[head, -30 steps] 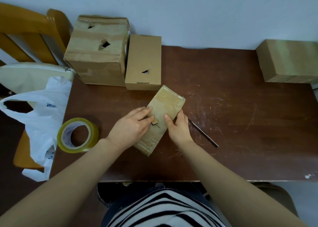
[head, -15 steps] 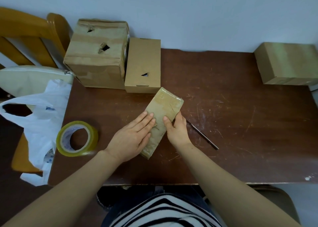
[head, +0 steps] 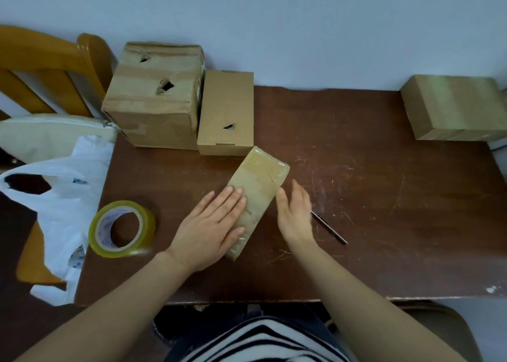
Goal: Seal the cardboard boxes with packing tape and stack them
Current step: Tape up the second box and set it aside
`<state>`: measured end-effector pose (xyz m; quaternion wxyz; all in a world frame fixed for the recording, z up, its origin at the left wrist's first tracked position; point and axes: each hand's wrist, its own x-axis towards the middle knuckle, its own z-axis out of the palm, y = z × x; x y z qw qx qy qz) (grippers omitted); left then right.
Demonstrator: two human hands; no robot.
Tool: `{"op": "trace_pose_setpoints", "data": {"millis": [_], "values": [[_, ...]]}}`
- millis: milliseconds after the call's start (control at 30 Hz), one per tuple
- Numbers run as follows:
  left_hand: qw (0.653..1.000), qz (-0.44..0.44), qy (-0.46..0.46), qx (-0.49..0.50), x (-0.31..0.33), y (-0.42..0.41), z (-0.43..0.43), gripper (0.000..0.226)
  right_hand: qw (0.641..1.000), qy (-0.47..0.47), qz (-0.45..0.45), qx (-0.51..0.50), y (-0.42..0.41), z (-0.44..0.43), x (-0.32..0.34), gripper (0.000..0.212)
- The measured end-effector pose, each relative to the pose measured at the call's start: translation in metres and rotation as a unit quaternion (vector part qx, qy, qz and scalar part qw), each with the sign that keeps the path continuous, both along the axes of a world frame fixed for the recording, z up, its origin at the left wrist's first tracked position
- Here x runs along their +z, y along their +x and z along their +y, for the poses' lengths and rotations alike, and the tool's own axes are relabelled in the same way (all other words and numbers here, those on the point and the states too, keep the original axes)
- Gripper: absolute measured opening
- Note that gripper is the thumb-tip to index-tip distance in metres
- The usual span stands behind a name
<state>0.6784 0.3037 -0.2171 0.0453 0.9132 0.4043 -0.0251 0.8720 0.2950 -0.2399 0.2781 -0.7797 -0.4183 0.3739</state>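
The left hand [head: 211,224] presses flat, fingers straight, on the small taped box [head: 260,178] lying slantwise on the tabletop [head: 384,197], the right hand [head: 295,213], fingers relaxed, just beside its edge, likely smoothing the tape; next it needs gripping from both sides for stacking
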Motion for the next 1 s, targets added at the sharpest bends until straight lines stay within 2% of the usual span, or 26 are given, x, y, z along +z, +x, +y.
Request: {"op": "trace_pose_setpoints", "data": {"millis": [67, 100, 200, 300, 400, 500, 800, 900, 1000], "values": [[1.0, 0.013, 0.003, 0.002, 0.0, 0.0, -0.002, 0.059, 0.992, -0.011, -0.128, -0.009, 0.019, -0.012, -0.007, 0.053], [1.0, 0.018, 0.003, 0.001, 0.0, 0.0, -0.003, 0.06, 0.986, -0.029, -0.162, -0.017, 0.029, -0.018, -0.012, 0.052], [0.999, 0.033, 0.006, 0.001, 0.001, 0.003, -0.005, 0.062, 0.972, -0.096, -0.212, -0.014, 0.054, -0.038, -0.025, 0.052], [1.0, 0.03, 0.004, 0.008, 0.002, 0.006, -0.008, 0.065, 0.963, -0.097, -0.25, 0.003, 0.071, -0.05, -0.034, 0.039], [0.999, 0.033, 0.007, 0.004, 0.002, 0.008, -0.01, 0.065, 0.963, -0.081, -0.255, -0.023, 0.086, -0.046, -0.037, 0.031], [0.999, 0.039, 0.005, 0.008, 0.002, 0.01, -0.011, 0.066, 0.965, -0.073, -0.242, -0.067, 0.099, -0.038, -0.036, 0.032], [0.999, 0.027, 0.007, 0.017, 0.004, 0.013, -0.015, 0.064, 0.96, -0.084, -0.241, -0.116, 0.127, -0.026, -0.038, 0.035], [0.995, -0.035, -0.011, 0.093, 0.01, 0.008, -0.022, 0.061, 0.95, -0.105, -0.257, -0.142, 0.125, -0.019, -0.034, 0.04], [0.96, -0.156, -0.017, 0.232, 0.013, -0.012, -0.027, 0.055, 0.964, -0.049, -0.236, -0.11, 0.099, -0.002, -0.023, 0.042]]}}
